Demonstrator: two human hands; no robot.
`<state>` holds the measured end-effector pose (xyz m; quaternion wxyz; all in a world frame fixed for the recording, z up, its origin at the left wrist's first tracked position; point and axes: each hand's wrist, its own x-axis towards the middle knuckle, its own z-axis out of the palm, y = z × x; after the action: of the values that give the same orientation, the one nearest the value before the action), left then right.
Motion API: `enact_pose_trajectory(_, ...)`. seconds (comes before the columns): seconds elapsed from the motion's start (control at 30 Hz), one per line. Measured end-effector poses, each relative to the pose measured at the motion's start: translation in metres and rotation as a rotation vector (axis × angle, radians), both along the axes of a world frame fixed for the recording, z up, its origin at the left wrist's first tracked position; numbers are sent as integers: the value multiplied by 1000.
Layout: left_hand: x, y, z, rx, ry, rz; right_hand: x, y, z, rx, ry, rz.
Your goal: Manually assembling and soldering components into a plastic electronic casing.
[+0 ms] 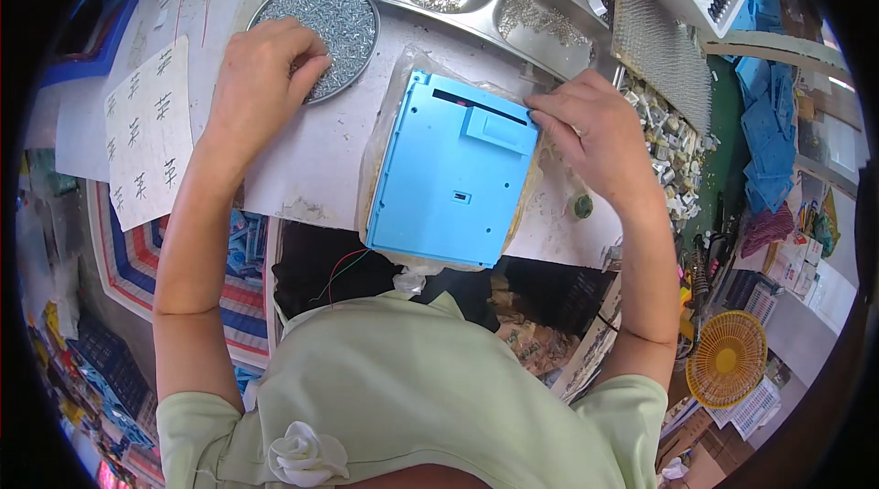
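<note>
We keep the right hand (595, 127) pinching the upper right corner of the blue plastic panel (453, 173) at frame centre, steadying it on its clear bag (389, 104), while the left hand (261, 68), fingers curled into the round screw tray (325, 17) at upper left, gathers few screws at a time – a white sheet with dark marks (146, 132) lies at left
</note>
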<state>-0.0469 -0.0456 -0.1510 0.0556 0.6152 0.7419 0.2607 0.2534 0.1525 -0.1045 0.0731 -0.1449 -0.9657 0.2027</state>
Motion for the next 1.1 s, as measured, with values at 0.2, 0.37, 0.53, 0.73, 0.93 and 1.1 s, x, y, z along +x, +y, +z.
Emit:
enact_pose_trajectory(0.2,3,0,2,31,-77,99,-26,12,21,73,-272,131)
enact_pose_trajectory(0.37,1,-1,-1,50,-78,123,-45,19,36,-166,-501,29)
enact_pose_trajectory(0.53,-9,-8,-10,200,-46,67,-47,30,34,-416,-459,-80)
enact_pose_trajectory(0.73,-4,-14,-4,168,-163,156,-134,-4,0,131,207,189)
enact_pose_trajectory(0.93,8,-28,10,194,-505,235,-205,-34,-31,570,-47,362)
enact_pose_trajectory(1.1,32,-36,17,98,-1075,135,-213,-35,-23,488,-111,274)
